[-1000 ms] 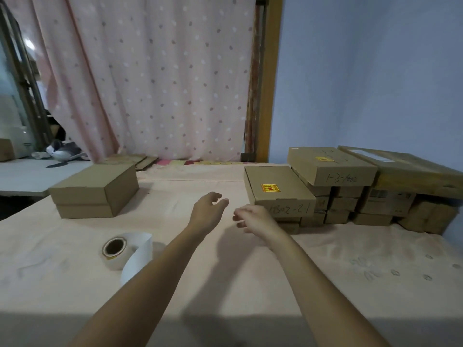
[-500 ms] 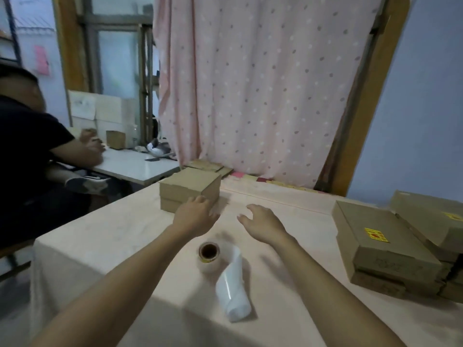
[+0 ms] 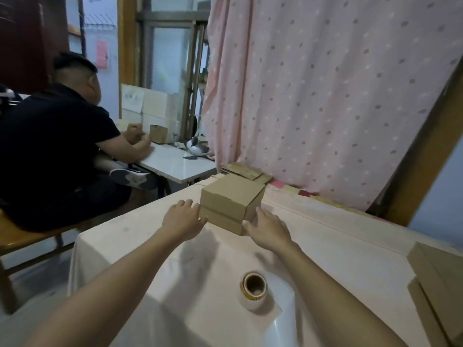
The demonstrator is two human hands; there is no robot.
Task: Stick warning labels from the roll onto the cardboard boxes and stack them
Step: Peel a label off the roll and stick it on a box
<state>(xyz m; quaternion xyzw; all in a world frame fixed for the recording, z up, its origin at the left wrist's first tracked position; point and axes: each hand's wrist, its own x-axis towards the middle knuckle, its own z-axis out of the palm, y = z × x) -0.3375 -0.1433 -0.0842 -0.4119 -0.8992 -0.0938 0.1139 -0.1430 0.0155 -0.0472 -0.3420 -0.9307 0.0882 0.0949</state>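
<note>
No words or numbers can be read here. The roll (image 3: pixel 254 288) at 6 o'clock shows a thin yellow edge, but its labels are too small to read. A pink paper (image 3: pixel 102 54) on the wall (image 3: pixel 111 26) at 10 o'clock is too blurry to read. The white sheets (image 3: pixel 132 98) by the window (image 3: pixel 172 61) at 10 o'clock have faint marks, also too blurry to tell.

The pale pink, cloth-covered surface (image 3: pixel 325 246) carries two plain brown cardboard boxes (image 3: pixel 230 204), stacked one on the other toward its far side, with flattened brown cardboard pieces (image 3: pixel 243 170) lying beyond them at the far edge. Near the viewer lies a roll of labels with a brown cardboard core (image 3: pixel 253 288), its white backing strip (image 3: pixel 280 331) trailing nearer still. More flat brown cardboard boxes (image 3: pixel 438 271) sit at the right edge.
</note>
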